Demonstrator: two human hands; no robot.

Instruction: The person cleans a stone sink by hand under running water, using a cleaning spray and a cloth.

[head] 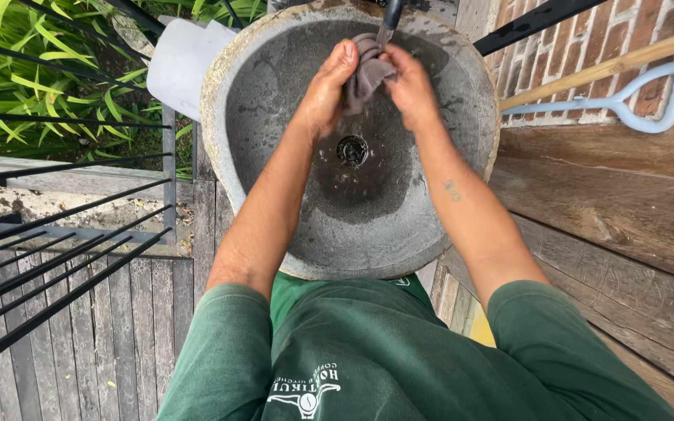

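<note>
Both my hands are over a round grey stone basin, up near its far rim. My left hand and my right hand together grip a wet grey cloth that hangs bunched between them. The cloth sits under a dark tap spout at the top of the basin. Below the cloth, the dark drain hole lies in the wet middle of the basin. My green sleeves fill the bottom of the view.
A black metal railing runs along the left above grey deck boards. Green plants grow behind it. A white container stands left of the basin. A pale blue tool handle leans by the brick wall, above a wooden bench.
</note>
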